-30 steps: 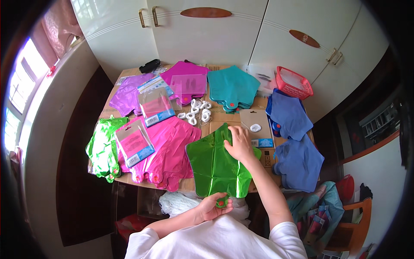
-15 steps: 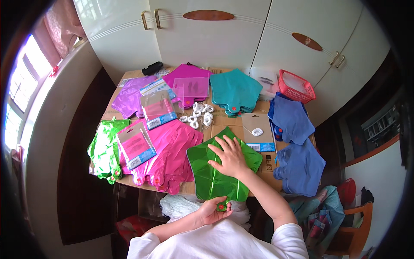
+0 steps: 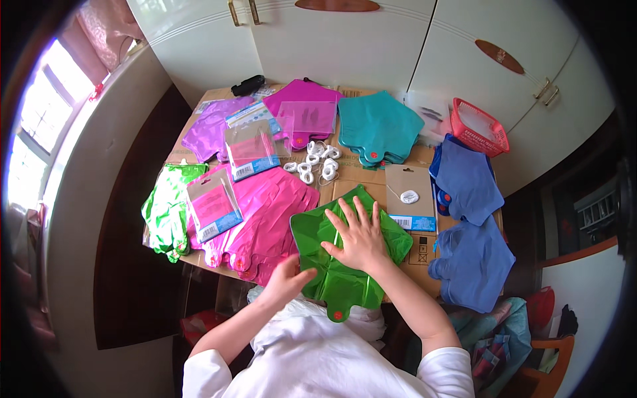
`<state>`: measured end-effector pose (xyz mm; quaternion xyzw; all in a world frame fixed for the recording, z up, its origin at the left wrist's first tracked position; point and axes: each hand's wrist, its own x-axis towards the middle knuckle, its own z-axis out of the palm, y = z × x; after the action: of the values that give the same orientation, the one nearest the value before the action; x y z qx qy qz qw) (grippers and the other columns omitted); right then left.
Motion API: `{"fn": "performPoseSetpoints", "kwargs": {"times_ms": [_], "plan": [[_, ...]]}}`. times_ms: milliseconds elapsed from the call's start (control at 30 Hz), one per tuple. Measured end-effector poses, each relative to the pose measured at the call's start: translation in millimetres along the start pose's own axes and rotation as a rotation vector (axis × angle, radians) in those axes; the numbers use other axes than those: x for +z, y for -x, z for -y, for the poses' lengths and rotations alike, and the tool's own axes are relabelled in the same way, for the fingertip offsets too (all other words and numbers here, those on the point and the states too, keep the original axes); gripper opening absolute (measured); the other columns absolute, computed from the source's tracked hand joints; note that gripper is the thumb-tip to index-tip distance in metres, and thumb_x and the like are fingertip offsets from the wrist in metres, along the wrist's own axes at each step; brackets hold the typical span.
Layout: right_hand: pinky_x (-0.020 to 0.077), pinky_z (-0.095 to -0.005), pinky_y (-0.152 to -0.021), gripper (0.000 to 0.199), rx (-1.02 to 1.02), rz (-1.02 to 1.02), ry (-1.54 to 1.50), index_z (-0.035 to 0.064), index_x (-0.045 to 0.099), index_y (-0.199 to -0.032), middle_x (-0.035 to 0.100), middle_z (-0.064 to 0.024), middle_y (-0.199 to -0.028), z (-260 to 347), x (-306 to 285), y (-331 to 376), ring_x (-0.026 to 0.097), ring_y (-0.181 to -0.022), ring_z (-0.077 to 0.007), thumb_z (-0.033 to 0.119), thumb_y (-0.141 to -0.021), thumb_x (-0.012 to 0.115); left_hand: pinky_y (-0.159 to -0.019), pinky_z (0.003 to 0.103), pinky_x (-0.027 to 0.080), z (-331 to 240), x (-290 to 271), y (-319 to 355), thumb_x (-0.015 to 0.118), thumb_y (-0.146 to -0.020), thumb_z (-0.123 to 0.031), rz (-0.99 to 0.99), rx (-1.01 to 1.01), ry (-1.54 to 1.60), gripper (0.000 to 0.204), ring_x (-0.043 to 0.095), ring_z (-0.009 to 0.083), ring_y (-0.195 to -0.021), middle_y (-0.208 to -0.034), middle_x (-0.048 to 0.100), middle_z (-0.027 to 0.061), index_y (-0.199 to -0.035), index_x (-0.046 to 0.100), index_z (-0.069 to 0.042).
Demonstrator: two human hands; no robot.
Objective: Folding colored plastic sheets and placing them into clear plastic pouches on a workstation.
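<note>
A flat green star-shaped foil balloon [image 3: 325,239] lies at the near edge of the table [image 3: 371,189], its tail hanging over the edge. My right hand [image 3: 358,235] presses flat on its middle with fingers spread. My left hand [image 3: 288,278] rests at the balloon's lower left edge, fingers curled against the foil; whether it grips is unclear.
Pink foil balloons [image 3: 269,212] and green ones [image 3: 166,209] lie to the left, purple [image 3: 209,132], magenta [image 3: 302,109] and teal [image 3: 378,126] at the back, blue [image 3: 468,186] on the right. Several white ribbon coils [image 3: 315,159], clear packets [image 3: 249,149], a card [image 3: 411,199] and a red basket [image 3: 478,126] also sit there.
My right hand slid from the balloon's upper tip down to its middle, flattening it. My left hand rose from below the table edge to the balloon's lower left edge.
</note>
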<state>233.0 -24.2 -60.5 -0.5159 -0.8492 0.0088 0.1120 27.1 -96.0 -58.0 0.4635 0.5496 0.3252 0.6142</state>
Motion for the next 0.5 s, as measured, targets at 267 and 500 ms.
{"fn": "performPoseSetpoints", "kwargs": {"times_ms": [267,500], "plan": [[0.0198,-0.0581,-0.112,0.045,-0.151,-0.166,-0.126,0.0175,0.057,-0.123,0.049,-0.0081,-0.132,-2.6,1.2,1.6,0.038,-0.131,-0.0265,0.044,-0.086,0.06,-0.061,0.052,0.05,-16.7,9.5,-29.7,0.067,-0.083,-0.02,-0.294,0.275,-0.746,0.038,0.063,0.0463,-0.069,-0.072,0.062,0.0271,-0.1,0.041,0.002],[0.0202,-0.0541,-0.113,0.049,-0.115,-0.066,-0.167,0.022,0.055,-0.13,0.045,-0.0077,-0.142,-4.2,-1.8,0.0,0.035,-0.136,-0.0263,0.043,-0.086,0.057,-0.057,0.05,0.051,-36.3,19.8,-26.3,0.064,-0.083,-0.026,-0.256,0.168,-0.931,0.03,0.063,0.0418,-0.063,-0.068,0.062,0.0239,-0.074,0.054,0.001]]}}
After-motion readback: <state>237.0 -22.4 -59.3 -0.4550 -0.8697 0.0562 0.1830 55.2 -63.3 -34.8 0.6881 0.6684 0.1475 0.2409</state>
